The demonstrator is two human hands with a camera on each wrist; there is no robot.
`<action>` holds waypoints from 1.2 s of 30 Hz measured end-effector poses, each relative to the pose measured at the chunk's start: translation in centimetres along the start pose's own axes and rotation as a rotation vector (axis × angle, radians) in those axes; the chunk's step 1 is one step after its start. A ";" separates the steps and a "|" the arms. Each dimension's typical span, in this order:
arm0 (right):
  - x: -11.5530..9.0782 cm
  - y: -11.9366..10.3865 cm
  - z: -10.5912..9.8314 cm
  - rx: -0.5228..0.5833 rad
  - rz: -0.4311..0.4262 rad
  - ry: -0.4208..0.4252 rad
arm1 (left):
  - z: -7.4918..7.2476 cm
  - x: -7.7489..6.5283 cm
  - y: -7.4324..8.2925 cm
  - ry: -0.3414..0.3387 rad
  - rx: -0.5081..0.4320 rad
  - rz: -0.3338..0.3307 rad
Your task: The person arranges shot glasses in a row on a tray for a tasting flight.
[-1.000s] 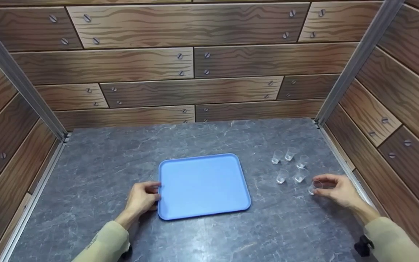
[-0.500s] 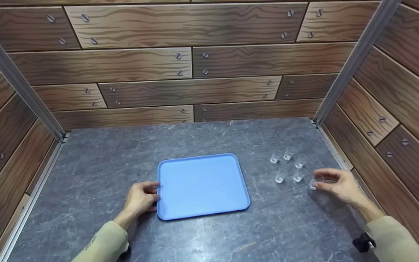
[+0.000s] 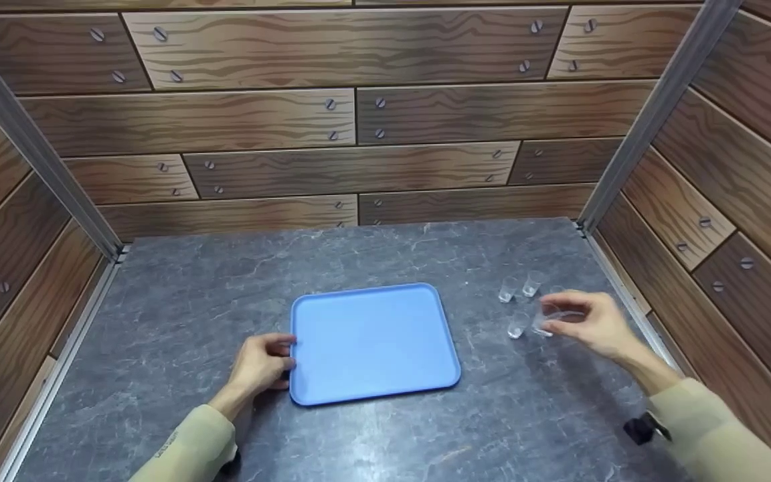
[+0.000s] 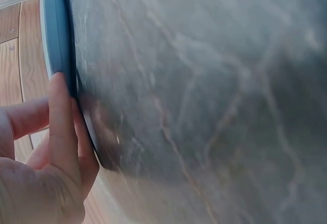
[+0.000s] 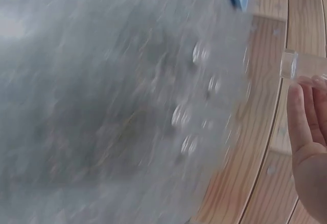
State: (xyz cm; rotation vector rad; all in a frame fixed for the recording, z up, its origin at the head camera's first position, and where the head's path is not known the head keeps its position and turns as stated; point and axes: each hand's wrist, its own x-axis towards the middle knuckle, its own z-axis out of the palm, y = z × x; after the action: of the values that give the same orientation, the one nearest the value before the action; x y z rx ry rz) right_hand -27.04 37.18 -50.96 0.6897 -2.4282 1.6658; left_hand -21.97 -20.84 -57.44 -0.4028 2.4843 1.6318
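Observation:
A small clear cup (image 5: 289, 64) is pinched between the thumb and fingers of my right hand (image 3: 593, 328), held above the table on the right. Several matching clear cups stand beneath and beside it, among them one front cup (image 3: 515, 328) and one back cup (image 3: 531, 286). The right hand and the held cup partly cover others of the group. At the middle of the table lies a blue tray (image 3: 372, 345) with nothing on it. My left hand (image 3: 260, 365) rests its fingers against the tray's left rim; in the left wrist view one straight finger (image 4: 61, 117) touches the rim's outer side.
The grey marbled table (image 3: 178, 321) is enclosed by a wood-patterned back wall (image 3: 359, 114) and side walls, with metal posts at the corners. The right wall (image 3: 713, 234) stands close to my right forearm.
My right hand has lifted its cup off the table and moved left and away from me, over the other cups. The left hand and the tray stay as they were.

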 end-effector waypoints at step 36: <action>9.9 -2.8 25.6 0.057 0.028 -0.297 | -0.3 0.4 0.0 -0.058 -0.010 -0.007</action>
State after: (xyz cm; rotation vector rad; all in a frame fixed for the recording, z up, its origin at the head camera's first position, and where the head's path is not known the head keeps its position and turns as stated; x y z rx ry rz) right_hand -30.67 10.14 -55.08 0.9801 -2.6026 1.7598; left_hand -22.34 -21.18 -57.39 -0.3593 2.4316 1.6295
